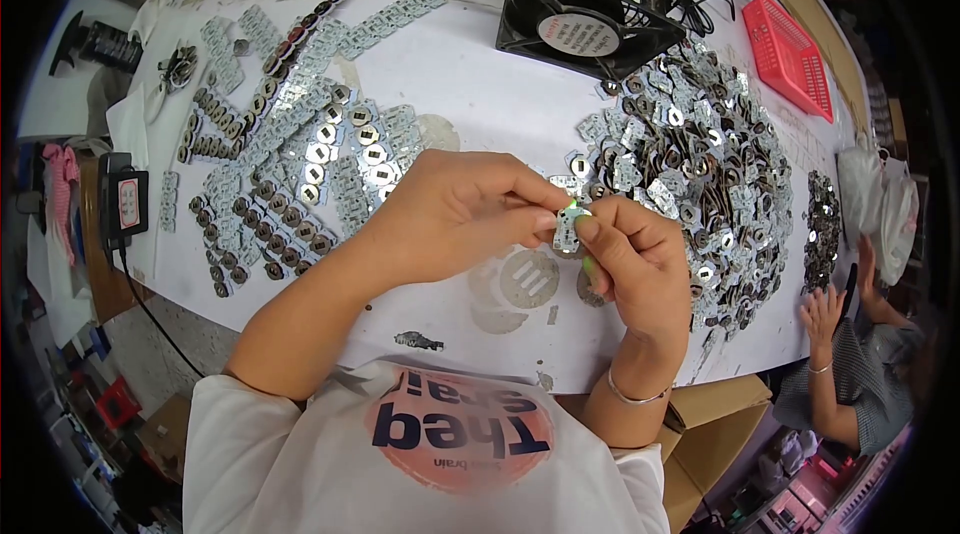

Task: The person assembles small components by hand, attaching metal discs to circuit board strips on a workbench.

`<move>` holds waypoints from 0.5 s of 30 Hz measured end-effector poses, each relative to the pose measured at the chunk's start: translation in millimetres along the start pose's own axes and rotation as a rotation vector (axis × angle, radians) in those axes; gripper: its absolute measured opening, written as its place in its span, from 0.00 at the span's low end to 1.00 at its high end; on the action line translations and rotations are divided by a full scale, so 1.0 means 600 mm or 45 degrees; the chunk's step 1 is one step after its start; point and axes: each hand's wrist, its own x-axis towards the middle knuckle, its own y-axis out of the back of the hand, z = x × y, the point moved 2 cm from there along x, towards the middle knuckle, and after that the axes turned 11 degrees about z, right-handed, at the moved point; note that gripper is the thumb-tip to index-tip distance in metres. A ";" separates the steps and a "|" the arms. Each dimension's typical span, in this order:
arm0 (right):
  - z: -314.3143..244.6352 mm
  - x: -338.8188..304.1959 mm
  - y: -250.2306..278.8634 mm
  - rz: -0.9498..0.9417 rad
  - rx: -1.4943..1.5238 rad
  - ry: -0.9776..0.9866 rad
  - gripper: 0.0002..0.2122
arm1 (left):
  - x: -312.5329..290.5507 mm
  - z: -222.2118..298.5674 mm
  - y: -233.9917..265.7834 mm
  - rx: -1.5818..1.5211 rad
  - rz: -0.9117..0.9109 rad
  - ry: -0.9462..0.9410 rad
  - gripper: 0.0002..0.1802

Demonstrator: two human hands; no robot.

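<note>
Between my two hands is a small, pale circuit-board piece [566,236] with rounded edges. The thumb and forefinger of my left hand [455,214] pinch its upper left side. On its right, my right hand [640,249] grips it with thumb and bent fingers. Bright green shows at the fingertips. Just beyond my right hand spreads a large loose heap of similar small metal-and-board pieces [700,204]. Past my left forearm, more pieces lie in neat strips and rows [285,224], some pale side up, others showing round dark parts.
At the table's far side stands a black fan [575,14] with a cable. A red plastic basket [790,59] sits at the far right. Another person's hand [823,312] is by a smaller heap [822,229]. A cardboard box [715,424] is below the table edge; a black adapter [127,202] lies left.
</note>
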 end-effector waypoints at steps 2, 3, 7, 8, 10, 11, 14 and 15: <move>0.001 0.000 -0.001 -0.032 0.026 0.001 0.10 | 0.000 0.001 0.001 0.008 0.000 -0.048 0.12; 0.001 0.000 -0.001 -0.007 0.045 -0.028 0.10 | 0.000 0.003 0.000 0.008 0.000 -0.049 0.12; -0.006 -0.001 -0.004 0.152 0.135 -0.090 0.10 | -0.004 0.017 -0.014 -0.013 0.173 -0.020 0.09; -0.008 -0.001 -0.005 0.153 0.137 -0.087 0.10 | -0.007 0.020 -0.015 0.082 0.246 -0.082 0.09; -0.010 -0.001 -0.004 0.174 0.161 -0.121 0.09 | -0.010 0.018 -0.017 0.200 0.223 -0.196 0.09; -0.009 -0.001 -0.003 0.175 0.165 -0.119 0.09 | -0.012 0.019 -0.019 0.317 0.202 -0.310 0.10; -0.010 -0.004 -0.001 0.145 0.194 -0.094 0.09 | -0.014 0.024 -0.025 0.439 0.212 -0.301 0.11; -0.012 -0.005 0.001 0.175 0.209 -0.080 0.08 | -0.014 0.024 -0.028 0.453 0.220 -0.305 0.11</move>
